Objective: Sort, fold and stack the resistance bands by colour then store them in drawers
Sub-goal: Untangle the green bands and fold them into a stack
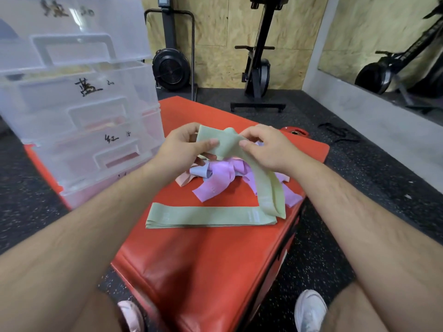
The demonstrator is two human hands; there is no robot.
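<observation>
Both hands hold one pale green resistance band [261, 185] above the red padded box [215, 259]. My left hand [184, 147] pinches its upper end between thumb and fingers. My right hand [268, 147] grips the band just to the right, and the rest hangs down to the box. A flat stack of folded green bands [208, 216] lies in front. Behind it sits a tangled pile of purple bands [220, 178], with a pink band [184, 180] and a light blue band [200, 172] at its left.
A clear plastic drawer unit [79, 111] with handwritten labels stands at the left on the box. Black gym machines [259, 68] stand against the plywood wall. A red weight plate [294, 133] and a black strap [338, 133] lie on the dark rubber floor.
</observation>
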